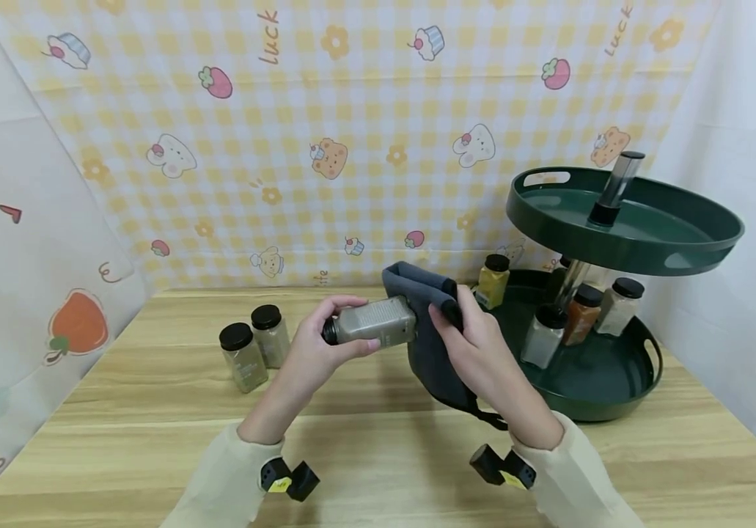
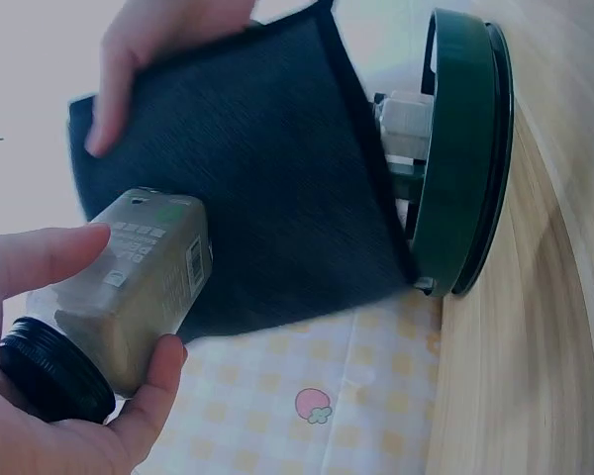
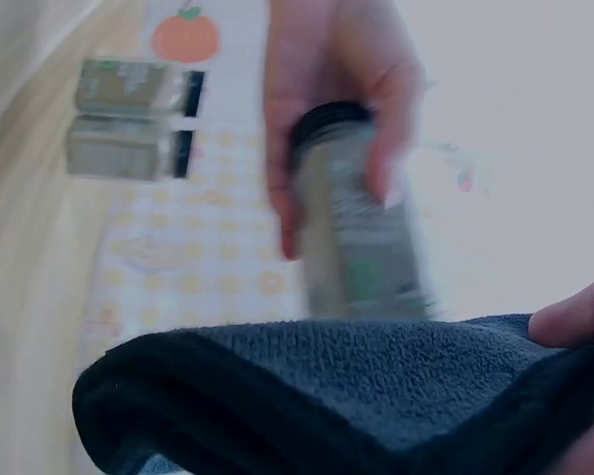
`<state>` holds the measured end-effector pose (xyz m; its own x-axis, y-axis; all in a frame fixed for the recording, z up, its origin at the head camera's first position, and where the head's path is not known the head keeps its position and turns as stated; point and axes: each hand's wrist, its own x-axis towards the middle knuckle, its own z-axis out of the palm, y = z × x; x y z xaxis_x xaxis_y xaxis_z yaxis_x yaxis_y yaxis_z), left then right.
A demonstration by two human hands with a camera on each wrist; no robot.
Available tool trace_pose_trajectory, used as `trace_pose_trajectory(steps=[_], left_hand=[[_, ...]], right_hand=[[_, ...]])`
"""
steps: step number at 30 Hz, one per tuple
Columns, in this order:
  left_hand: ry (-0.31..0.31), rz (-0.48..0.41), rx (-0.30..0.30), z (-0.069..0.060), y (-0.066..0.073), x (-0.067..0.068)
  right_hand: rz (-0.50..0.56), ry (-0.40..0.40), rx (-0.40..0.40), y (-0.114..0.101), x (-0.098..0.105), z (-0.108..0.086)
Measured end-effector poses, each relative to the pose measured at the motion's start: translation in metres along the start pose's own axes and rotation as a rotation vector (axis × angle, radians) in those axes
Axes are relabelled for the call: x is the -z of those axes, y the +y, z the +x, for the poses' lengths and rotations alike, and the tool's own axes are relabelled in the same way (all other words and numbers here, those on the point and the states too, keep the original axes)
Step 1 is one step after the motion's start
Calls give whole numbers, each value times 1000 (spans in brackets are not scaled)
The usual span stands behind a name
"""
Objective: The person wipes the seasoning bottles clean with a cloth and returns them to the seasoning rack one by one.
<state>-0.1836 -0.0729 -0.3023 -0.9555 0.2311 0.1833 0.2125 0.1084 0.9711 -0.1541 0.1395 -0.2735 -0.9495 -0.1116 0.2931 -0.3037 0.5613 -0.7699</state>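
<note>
In the head view my left hand (image 1: 321, 334) grips a clear spice jar (image 1: 378, 323) near its black lid, holding it tilted on its side. Greyish powder shows inside, and printed text runs along its face. My right hand (image 1: 473, 341) holds a folded dark grey cloth (image 1: 427, 345) with black edging. The jar's base end meets the cloth. In the left wrist view the left thumb and fingers curl round the jar (image 2: 144, 287), with the cloth (image 2: 247, 188) behind it. The right wrist view shows the cloth (image 3: 376, 376) across the front, covering the jar's lower end.
Two black-lidded spice jars (image 1: 243, 357) stand on the wooden table (image 1: 173, 447) at left. To the right is a dark green two-tier round rack (image 1: 622, 246). Its lower tray (image 1: 605, 400) holds several spice jars, including a yellow one (image 1: 493, 282) and an orange-brown one (image 1: 582, 315).
</note>
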Motion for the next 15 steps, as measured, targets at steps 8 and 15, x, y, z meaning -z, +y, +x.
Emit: trace_pose_trajectory(steps=[8,15], left_hand=[[6,20,-9,2,-1,0],[1,-38,-13,0,-1,0]], right_hand=[[-29,47,69,-19,12,-20],[-43,-8,3,-7,2,-5]])
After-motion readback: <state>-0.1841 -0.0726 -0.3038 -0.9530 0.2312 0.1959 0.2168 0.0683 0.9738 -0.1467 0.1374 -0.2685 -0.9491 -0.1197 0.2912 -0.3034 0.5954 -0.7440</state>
